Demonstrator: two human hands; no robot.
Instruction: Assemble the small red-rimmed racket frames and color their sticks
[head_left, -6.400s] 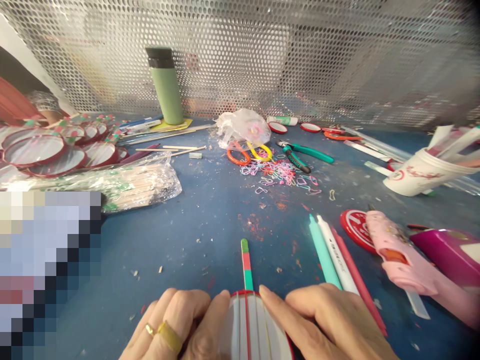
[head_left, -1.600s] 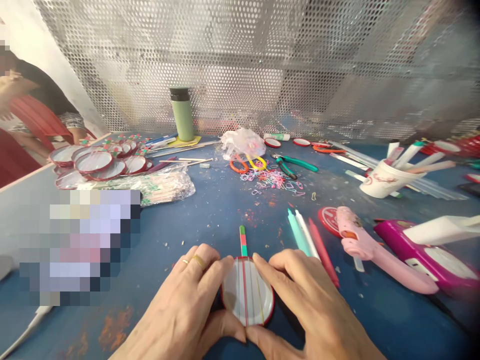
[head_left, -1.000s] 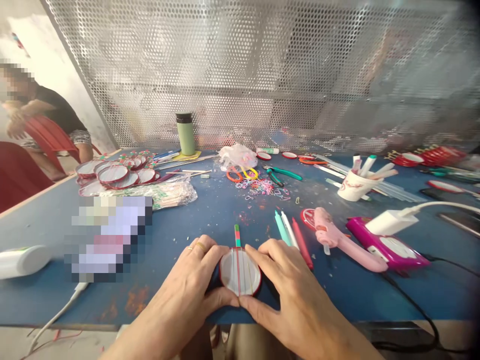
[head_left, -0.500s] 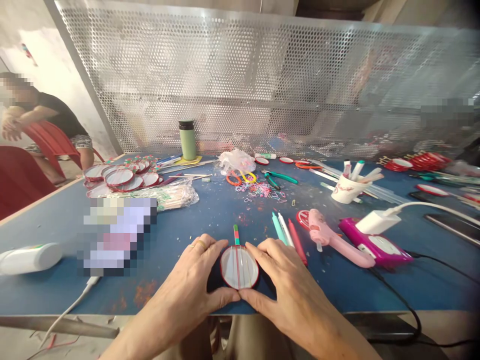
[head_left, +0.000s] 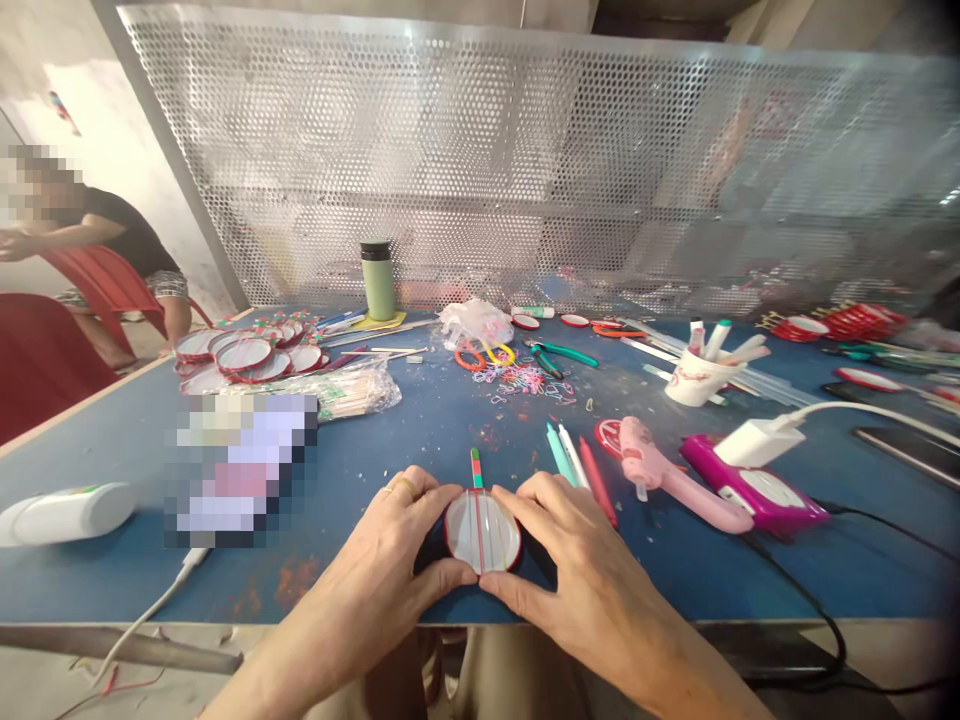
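A round white disc with a red rim (head_left: 495, 530) lies at the table's front edge, with thin lines running down its face. From its far side sticks out a narrow strip (head_left: 475, 468) coloured green and red. My left hand (head_left: 405, 530) curves around the disc's left side, fingertips at the far rim and thumb at the near rim. On the right side my right hand (head_left: 559, 545) grips it the same way. Both thumb tips nearly meet at the near edge.
Right of my hands lie several pens (head_left: 577, 460), a pink glue gun (head_left: 667, 475) and a purple power block (head_left: 750, 490). A phone (head_left: 240, 470) and white bottle (head_left: 67, 515) lie left. Behind are similar discs (head_left: 244, 354), pliers (head_left: 559, 355), a paper cup (head_left: 697, 378) and a green tumbler (head_left: 379, 285).
My hands keep nearly the same grip around the disc. The whole view has shifted slightly. At the far left, the seated person's arms have moved.
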